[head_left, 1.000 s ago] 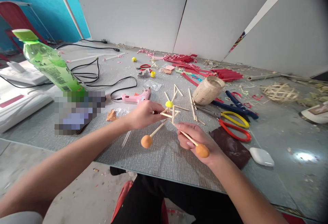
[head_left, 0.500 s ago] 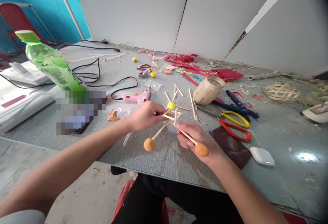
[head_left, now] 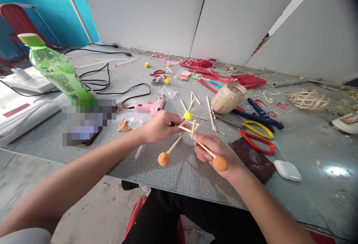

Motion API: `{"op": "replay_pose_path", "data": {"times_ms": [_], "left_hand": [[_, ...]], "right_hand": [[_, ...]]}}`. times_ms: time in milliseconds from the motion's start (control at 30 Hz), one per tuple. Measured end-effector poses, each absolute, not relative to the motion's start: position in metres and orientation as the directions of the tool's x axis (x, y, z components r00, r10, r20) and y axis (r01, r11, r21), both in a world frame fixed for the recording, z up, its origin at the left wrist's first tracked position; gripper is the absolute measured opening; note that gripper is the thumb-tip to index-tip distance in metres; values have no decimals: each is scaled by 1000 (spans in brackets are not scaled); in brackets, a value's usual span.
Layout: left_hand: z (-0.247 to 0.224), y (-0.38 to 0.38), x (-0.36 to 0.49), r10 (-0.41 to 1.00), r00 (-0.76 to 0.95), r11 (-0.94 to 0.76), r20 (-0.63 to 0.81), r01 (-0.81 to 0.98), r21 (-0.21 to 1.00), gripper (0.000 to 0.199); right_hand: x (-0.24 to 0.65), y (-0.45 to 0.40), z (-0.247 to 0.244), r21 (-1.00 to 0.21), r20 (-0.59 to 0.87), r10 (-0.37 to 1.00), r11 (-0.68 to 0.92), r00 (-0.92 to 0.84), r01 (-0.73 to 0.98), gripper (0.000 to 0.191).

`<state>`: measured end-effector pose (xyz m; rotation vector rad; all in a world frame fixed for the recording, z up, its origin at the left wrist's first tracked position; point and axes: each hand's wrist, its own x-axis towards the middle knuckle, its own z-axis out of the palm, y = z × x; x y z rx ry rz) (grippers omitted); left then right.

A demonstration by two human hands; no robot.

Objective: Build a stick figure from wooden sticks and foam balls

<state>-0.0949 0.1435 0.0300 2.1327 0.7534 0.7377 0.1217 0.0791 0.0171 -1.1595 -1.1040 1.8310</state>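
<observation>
Between my hands is a small stick model (head_left: 192, 127), made of thin wooden sticks joined into a frame. A yellow ball (head_left: 188, 116) tops it. Two longer sticks stretch toward me, one ending in an orange ball (head_left: 163, 159) at the left, the other in a second orange ball (head_left: 220, 163) by my right wrist. My left hand (head_left: 163, 125) pinches the model's far left side, its fingertips partly hidden. With closed fingers, my right hand (head_left: 208, 148) grips the model where the right-hand long stick meets the frame.
Loose sticks (head_left: 210, 113) lie beyond the model, near a tan jar (head_left: 229, 97). Scissors (head_left: 257, 136), blue-handled pliers (head_left: 264, 113) and a white case (head_left: 287, 170) are at right. A pink glue gun (head_left: 151, 106), phone (head_left: 92, 132) and green bottle (head_left: 57, 69) stand or lie left.
Hardly anything differs. The whole view has shifted by a few pixels, and both hands keep their hold on the stick model.
</observation>
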Motion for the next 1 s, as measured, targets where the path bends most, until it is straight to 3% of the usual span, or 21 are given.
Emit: {"op": "replay_pose_path", "data": {"times_ms": [1000], "left_hand": [[31, 143, -95, 705, 661, -530, 259, 248, 811, 27]], "right_hand": [[122, 80, 13, -917, -324, 880, -383, -346, -114, 50]]}}
